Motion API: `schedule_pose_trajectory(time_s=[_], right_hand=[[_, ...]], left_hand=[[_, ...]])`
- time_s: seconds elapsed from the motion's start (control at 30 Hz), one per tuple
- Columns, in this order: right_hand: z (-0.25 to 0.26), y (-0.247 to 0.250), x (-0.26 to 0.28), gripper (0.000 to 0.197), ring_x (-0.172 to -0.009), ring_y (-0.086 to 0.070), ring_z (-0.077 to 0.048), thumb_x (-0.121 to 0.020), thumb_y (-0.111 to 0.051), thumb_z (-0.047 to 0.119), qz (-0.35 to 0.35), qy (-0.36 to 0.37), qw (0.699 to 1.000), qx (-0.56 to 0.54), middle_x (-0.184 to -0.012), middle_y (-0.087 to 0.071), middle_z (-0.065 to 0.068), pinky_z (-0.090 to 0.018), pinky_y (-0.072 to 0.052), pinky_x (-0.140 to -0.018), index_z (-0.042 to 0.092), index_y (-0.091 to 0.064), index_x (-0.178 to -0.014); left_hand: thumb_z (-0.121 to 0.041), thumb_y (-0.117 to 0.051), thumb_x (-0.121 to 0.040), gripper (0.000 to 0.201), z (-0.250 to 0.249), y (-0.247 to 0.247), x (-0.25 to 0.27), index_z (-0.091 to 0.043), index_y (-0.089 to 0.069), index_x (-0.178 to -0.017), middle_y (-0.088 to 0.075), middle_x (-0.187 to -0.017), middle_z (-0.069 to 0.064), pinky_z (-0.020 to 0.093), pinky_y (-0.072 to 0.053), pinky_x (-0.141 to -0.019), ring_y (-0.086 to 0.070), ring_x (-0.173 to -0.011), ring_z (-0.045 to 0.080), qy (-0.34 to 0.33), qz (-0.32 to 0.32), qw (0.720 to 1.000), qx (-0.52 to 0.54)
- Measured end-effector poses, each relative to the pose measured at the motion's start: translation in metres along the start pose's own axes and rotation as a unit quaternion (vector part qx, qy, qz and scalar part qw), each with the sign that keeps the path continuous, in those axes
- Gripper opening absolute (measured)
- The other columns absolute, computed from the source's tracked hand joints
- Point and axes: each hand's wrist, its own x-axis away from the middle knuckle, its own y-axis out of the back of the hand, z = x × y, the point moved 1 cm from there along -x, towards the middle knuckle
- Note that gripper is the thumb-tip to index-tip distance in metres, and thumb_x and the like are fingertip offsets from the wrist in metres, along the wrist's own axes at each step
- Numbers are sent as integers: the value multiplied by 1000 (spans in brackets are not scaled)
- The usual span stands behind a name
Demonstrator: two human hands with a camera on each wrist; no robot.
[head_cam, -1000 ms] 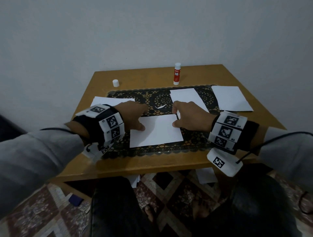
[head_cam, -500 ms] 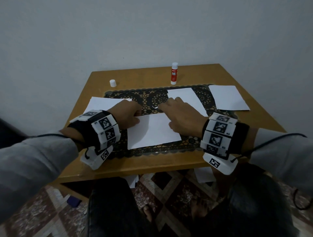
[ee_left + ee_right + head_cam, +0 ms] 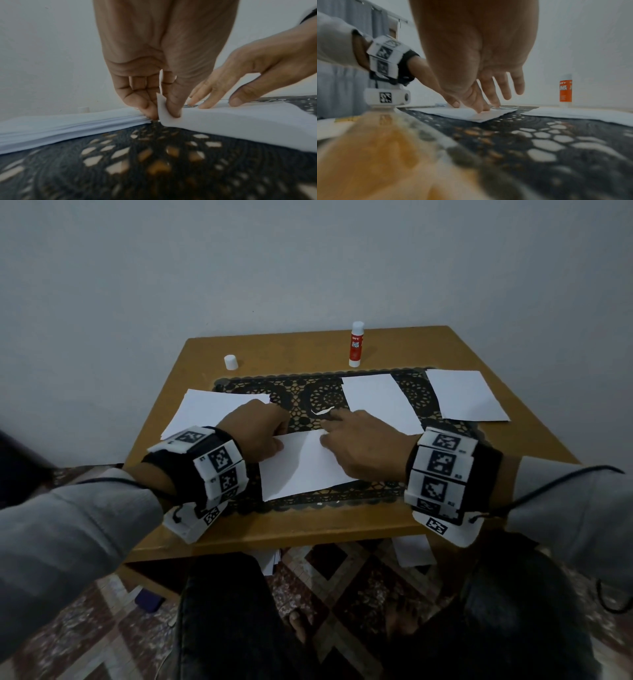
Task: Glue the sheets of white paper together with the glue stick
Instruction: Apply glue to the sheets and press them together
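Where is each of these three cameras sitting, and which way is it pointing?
Head view: worn on the head, looking forward and down at the table; shows both sleeves, wrist bands, the left hand and right hand on the middle sheet.
Left wrist view: low over the lace mat, looking along the left hand, which pinches the sheet's corner; the right hand presses alongside.
Right wrist view: low, looking along the right hand's fingers toward the far wall; the left wrist band shows.
Shared: head and right wrist views both show the upright glue stick.

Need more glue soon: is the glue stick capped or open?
Open. The glue stick stands upright at the table's far edge, and its cap sits apart to the left.
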Motion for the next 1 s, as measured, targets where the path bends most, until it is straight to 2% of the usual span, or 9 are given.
schedule_pose_trajectory(time_s=[0.1, 0.2, 0.27, 0.33, 0.43, 0.6, 0.73, 0.9, 1.0], right_hand=[[3, -1, 5, 48, -140, -25, -36, -101, -33, 31, 87, -33, 995, 20, -148, -38, -20, -49, -30, -112, 0, -45, -136], [16, 6, 17, 81, -146, -11, -35, -97, -21, 60, 144, -24, 988, -58, -157, -16, -23, -47, -18, -119, -4, -21, -148], [24, 9, 23, 90, -149, 1, -32, -94, -20, 66, 190, 17, 977, -98, -160, 1, -20, -45, -11, -121, -1, -4, -152], [19, 9, 22, 93, -149, 9, -28, -93, -20, 68, 211, 12, 971, -112, -160, 12, -16, -42, -6, -122, 2, 6, -152], [5, 8, 14, 95, -149, 10, -29, -92, -18, 69, 204, -30, 973, -103, -160, 14, -17, -41, -5, -122, 1, 9, -151], [24, 7, 30, 99, -148, 14, -28, -89, -18, 74, 241, 40, 964, -102, -158, 20, -15, -40, -2, -122, 3, 13, -150], [14, 10, 30, 97, -148, 14, -29, -90, -17, 72, 244, -22, 964, -107, -158, 18, -18, -41, -2, -122, 2, 13, -150], [29, 8, 44, 102, -147, 16, -28, -86, -15, 76, 259, 22, 960, -105, -158, 21, -16, -40, -1, -122, 2, 14, -150], [24, 12, 43, 105, -148, 14, -31, -83, -11, 77, 260, -6, 959, -110, -158, 18, -19, -44, -6, -122, 0, 11, -150]], left_hand=[[-16, -68, -82, 18, 0, 1, -2, -14, -61, -98, -63, -98, 8, 28, -41, -70, -52, -86, 22, 3, 5, 1000, 1], [-17, -69, -81, 27, -1, 1, -3, -20, -58, -105, -62, -103, 7, 30, -45, -73, -56, -93, 25, -3, 8, 1000, 0], [-15, -68, -81, 26, -3, 1, -2, -20, -57, -104, -63, -102, 7, 32, -46, -73, -56, -91, 26, -8, 14, 1000, -3], [-14, -67, -82, 25, -4, 2, -3, -20, -58, -104, -63, -103, 7, 31, -46, -72, -56, -92, 26, -10, 19, 1000, -9], [-13, -66, -82, 26, -5, 3, -3, -20, -58, -105, -62, -104, 7, 30, -43, -71, -56, -93, 26, -9, 24, 1000, -7], [-10, -64, -83, 27, -6, 0, -3, -19, -57, -108, -57, -97, 4, 29, -39, -69, -52, -90, 24, -9, 21, 1000, -5], [-9, -63, -83, 27, -6, -1, -4, -20, -56, -107, -47, -87, -1, 29, -37, -67, -46, -83, 21, -4, 24, 1000, 2], [-8, -63, -84, 27, -6, -2, -5, -20, -56, -107, -46, -86, -2, 29, -37, -66, -46, -81, 21, -2, 27, 1000, 3], [-7, -63, -84, 27, -6, -1, -5, -19, -55, -106, -45, -83, -2, 28, -35, -65, -45, -79, 21, -3, 30, 1000, 3]])
